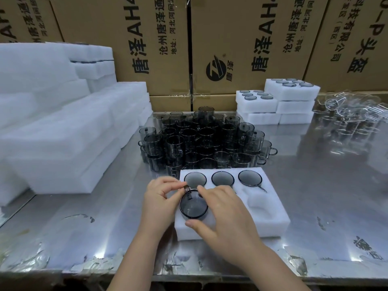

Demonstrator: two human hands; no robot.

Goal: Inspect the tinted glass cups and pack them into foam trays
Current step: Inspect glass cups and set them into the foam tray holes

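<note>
The smoky grey glass cup point(193, 206) is at the near-left pocket of the white foam tray point(270, 219), round rim up; I cannot tell whether it is fully seated. The left hand point(161, 198) pinches its small handle between thumb and forefinger. The right hand point(226, 215) spans the rim, forefinger on the far edge and thumb on the near edge, clamped on the glass.

Just beyond the fingertips, three tinted cups point(222, 178) fill the back row, flush in the soft, grainy foam. Right of the right fingers, scooped pockets lie open. Farther beyond stands a dense heap of loose cups point(201, 139).

The steel table point(327, 206) is shiny and scuffed. A bare stretch runs from the left fingers to the stacked foam blocks point(63, 133), and another lies right of the tray's square edge.
</note>
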